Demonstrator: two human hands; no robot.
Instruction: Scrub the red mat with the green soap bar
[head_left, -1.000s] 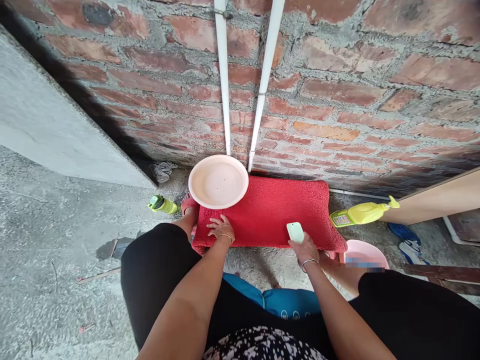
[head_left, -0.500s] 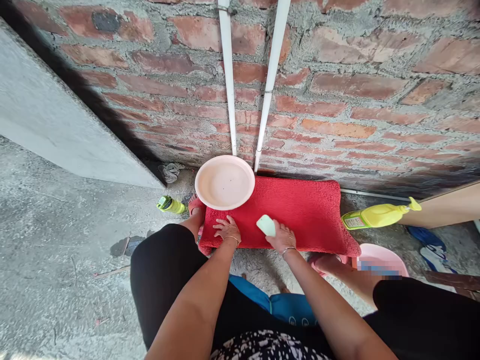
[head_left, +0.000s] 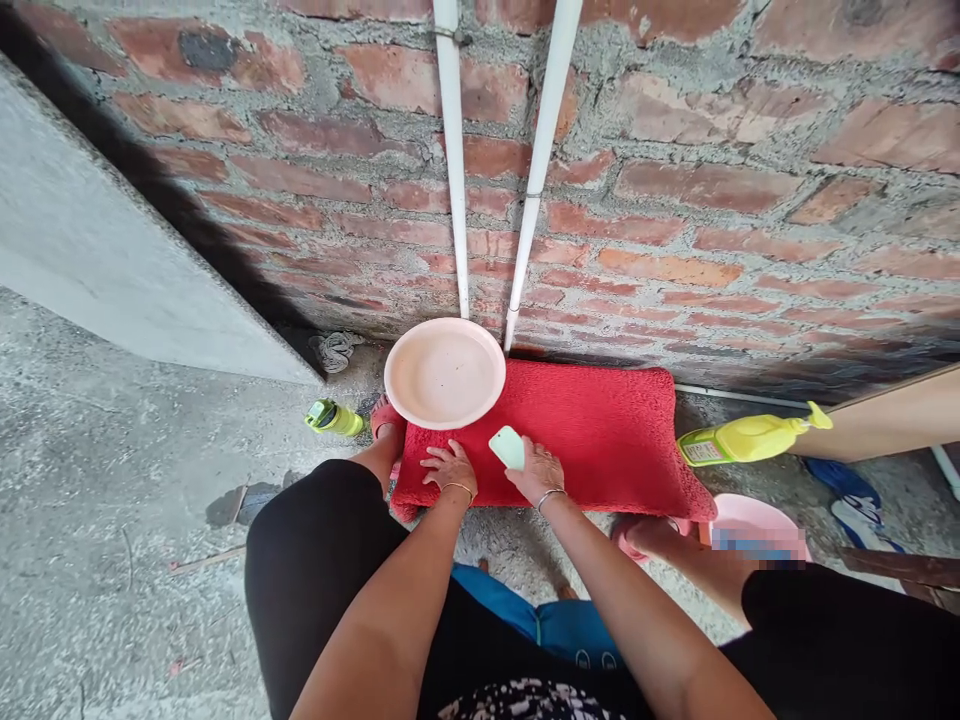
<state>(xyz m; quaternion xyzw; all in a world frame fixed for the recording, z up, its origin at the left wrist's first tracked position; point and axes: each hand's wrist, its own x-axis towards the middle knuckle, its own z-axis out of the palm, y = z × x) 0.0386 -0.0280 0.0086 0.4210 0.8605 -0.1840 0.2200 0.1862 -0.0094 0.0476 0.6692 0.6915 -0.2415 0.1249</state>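
Note:
A red, fleecy mat is spread over a low surface in front of me. On its left half my left hand lies flat with the fingers spread. My right hand grips a pale green rounded block against the mat, a little to the right of my left hand. The block's underside is hidden, so its exact kind cannot be made out. Beyond my left hand, a pale pink basin rests over the mat's far left corner.
A yellow spray bottle is by the mat's right end, above a pink tub. Left of the mat is a yellow-green bottle. White pipes run down the brick wall; a grey slab leans at left.
My right hand has slid the pale green block leftward over the mat, closer to my left hand. My left hand stays spread on the mat. The whole view has shifted slightly.

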